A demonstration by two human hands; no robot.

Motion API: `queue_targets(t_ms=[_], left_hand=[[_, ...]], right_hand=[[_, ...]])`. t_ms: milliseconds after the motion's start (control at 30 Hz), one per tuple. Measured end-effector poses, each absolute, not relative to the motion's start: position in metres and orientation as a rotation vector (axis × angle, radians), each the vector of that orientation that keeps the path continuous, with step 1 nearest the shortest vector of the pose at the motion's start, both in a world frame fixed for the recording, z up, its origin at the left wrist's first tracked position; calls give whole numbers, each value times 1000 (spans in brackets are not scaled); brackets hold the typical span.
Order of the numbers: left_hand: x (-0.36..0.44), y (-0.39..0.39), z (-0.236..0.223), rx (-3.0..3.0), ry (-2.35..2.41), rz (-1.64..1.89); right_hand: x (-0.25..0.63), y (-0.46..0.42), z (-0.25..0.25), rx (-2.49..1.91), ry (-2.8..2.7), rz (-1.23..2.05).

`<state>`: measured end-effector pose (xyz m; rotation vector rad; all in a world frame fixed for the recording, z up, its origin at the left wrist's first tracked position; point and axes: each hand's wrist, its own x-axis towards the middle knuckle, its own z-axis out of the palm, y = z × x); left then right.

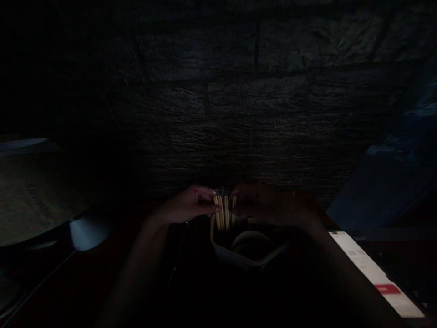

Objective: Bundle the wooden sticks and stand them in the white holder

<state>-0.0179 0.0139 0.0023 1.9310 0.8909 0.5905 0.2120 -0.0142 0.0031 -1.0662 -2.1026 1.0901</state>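
In the dim light, a bundle of thin pale sticks (222, 213) with dark, glinting tips stands upright between my hands. My left hand (196, 200) is closed on the bundle from the left, its thumb lying across the sticks. From the right, my right hand (261, 200) is closed at the bundle's other side, where one or two sticks stand slightly apart; shadow hides most of its fingers. The lower ends reach into an angular container (239, 258) with a pale rim. Inside it, right of the sticks, is a rounded object (252, 236) too dark to name.
A textured brick-pattern wall (211, 105) rises close behind. To the right lies a phone (375, 273) with a lit screen, below a bluish slanted surface (375, 182). A large tan printed object (37, 196) and a pale cup-like shape (89, 234) are at left.
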Motion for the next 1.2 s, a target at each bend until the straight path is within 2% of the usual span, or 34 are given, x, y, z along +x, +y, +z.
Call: queue_targets(t_ms=[400,933,1200], left_hand=[[-16,13,2,1919,890,660],[-11,7,7,1858,927,749],[-10,6,10,1842,987,673]], right_hand=[[209,-16,7,-1149,-2142,749],[197,-13,-1,-1049,-2223,783],[197,-6,-9,-971,-2179,864]])
